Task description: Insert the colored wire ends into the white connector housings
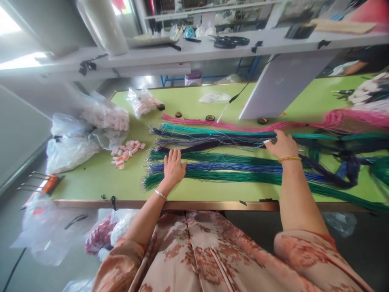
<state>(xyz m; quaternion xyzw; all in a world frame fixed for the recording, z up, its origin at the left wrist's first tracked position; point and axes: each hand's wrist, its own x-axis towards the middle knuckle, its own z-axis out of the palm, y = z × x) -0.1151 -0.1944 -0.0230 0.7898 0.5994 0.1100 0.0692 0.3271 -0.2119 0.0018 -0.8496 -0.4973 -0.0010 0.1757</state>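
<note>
Bundles of thin wires lie side by side across the table. My left hand (174, 167) rests flat, fingers stretched, over the left ends of the dark green wires (206, 157) and blue wires (227, 168). Metal tips show at those ends. Farther right, my right hand (283, 145) reaches over the grey and dark wires (243, 140), its thumb spread from the fingers. Something white is at the thumb tip, and loose thin wires run close to it. The undersides of the right fingers are hidden. Pink wires (231, 125) lie beyond, and another green bundle (225, 177) is nearest me.
Small white-and-orange pieces (127, 152) lie left of the wires, near plastic bags (71, 144). Black tape rolls (210, 118) sit behind the bundles. A shelf (194, 46) with scissors (231, 41) crosses above the table; its upright panel (279, 87) stands at back right.
</note>
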